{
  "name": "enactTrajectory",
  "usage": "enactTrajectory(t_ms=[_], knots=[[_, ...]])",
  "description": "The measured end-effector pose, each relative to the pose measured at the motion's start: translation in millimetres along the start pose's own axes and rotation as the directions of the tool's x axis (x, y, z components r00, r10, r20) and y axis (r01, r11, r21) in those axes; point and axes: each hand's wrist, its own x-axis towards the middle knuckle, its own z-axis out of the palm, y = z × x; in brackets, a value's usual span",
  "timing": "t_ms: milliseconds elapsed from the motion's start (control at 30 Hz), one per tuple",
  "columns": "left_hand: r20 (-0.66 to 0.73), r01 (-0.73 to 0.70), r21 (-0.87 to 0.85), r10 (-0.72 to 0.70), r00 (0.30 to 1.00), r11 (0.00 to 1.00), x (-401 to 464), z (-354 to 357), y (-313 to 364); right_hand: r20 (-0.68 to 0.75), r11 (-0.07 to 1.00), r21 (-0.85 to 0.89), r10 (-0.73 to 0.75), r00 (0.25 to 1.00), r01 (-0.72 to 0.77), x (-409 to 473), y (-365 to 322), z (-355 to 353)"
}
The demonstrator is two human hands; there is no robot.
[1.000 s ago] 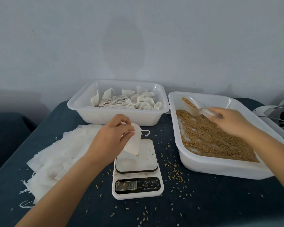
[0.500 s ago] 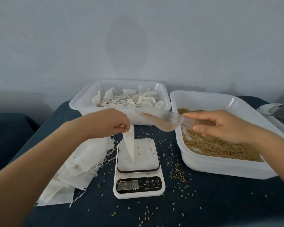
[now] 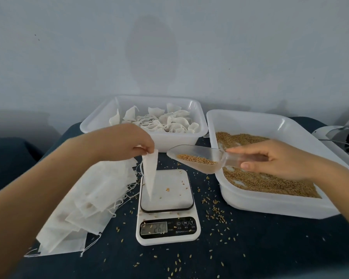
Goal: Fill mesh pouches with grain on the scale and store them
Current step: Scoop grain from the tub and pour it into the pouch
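Above the scale [image 3: 166,206], my left hand [image 3: 127,142] pinches the top edge of a limp pouch [image 3: 150,174], its tip hanging down to the plate. My right hand [image 3: 278,160] grips the scoop [image 3: 199,159], loaded with grain [image 3: 196,159], just right of the pouch. I should spread the mouth wider and tip slowly. The grain tray [image 3: 270,206] sits right, the pouch stack [image 3: 83,200] left.
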Motion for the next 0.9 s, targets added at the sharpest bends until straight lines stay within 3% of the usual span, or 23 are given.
enactTrajectory(t_ms=[100,200,433,567,667,900], knots=[[0.111,-0.050,0.135,0.035,0.993,0.990,8,8,12,0.000,1.000,0.028,0.005,1.000,-0.005,7,-3,4],[0.117,-0.039,0.198,0.016,0.993,0.979,12,31,27,0.005,1.000,0.026,0.003,1.000,-0.003,9,-7,3],[-0.128,-0.012,-0.047,0.006,0.992,0.999,-4,68,35,0.052,0.999,-0.029,0.023,0.998,-0.022,-1,-7,-11],[-0.254,-0.189,-0.037,0.173,0.952,0.981,-13,69,41,0.089,0.999,-0.045,0.027,0.996,-0.023,-2,-9,-12],[-0.243,-0.252,-0.039,0.235,0.941,0.967,-18,66,38,0.117,0.997,-0.080,0.019,0.993,-0.010,-1,-10,-11],[-0.214,-0.260,-0.084,0.238,0.947,0.962,-26,56,31,0.138,0.990,-0.137,-0.016,0.990,0.035,5,-15,-11]])
